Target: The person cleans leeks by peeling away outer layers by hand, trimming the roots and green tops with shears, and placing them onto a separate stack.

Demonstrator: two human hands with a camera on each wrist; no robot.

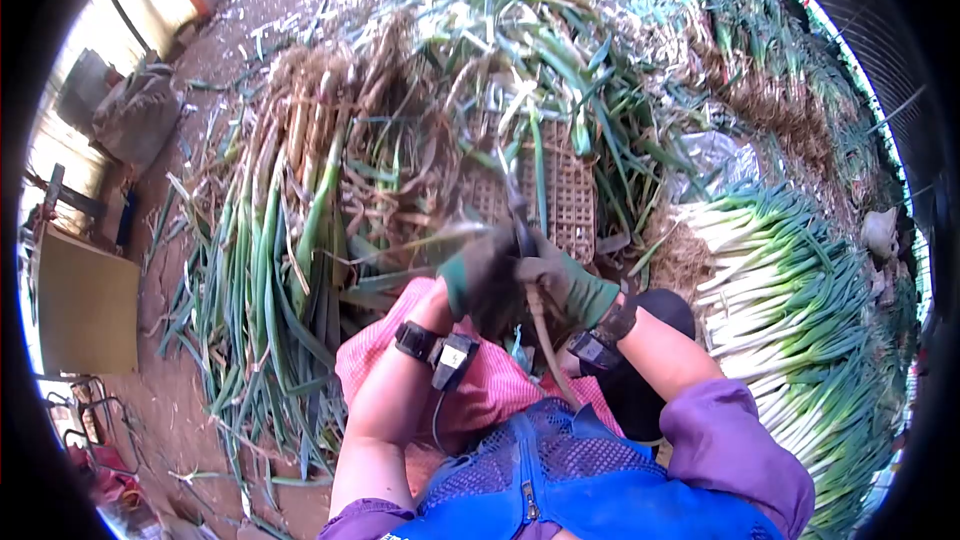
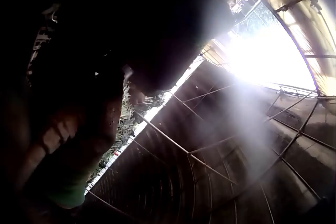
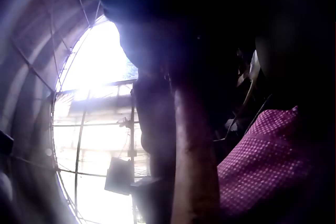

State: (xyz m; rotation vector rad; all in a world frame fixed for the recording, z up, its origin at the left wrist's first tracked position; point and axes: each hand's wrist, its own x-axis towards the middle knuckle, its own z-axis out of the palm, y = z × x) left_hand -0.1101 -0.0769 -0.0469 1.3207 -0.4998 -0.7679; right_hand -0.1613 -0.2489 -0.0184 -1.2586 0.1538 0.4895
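Observation:
My right hand (image 1: 572, 285), in a grey-green glove, grips the end of a tan hose (image 1: 547, 345) that rises from my lap. Above the fingers, a dark curved nozzle (image 1: 518, 208) points away from me. Close against it on the left is my gloved left hand (image 1: 478, 268), smeared by motion. Pale blurred strands (image 1: 440, 238) stick out beside that hand; I cannot tell what it holds. A long green onion leaf (image 1: 540, 170) stretches beyond the right hand, over a plastic crate (image 1: 572, 200). Both wrist views are mostly dark, with the left glove's green cuff (image 2: 68, 195) showing.
Untrimmed green onions (image 1: 265, 210) with brown roots are heaped at the left. Cleaned white-stemmed green onions (image 1: 770, 310) lie in a long row at the right. Loose leaves (image 1: 600, 70) cover the crate's far side. A yellowish board (image 1: 85, 300) stands at far left.

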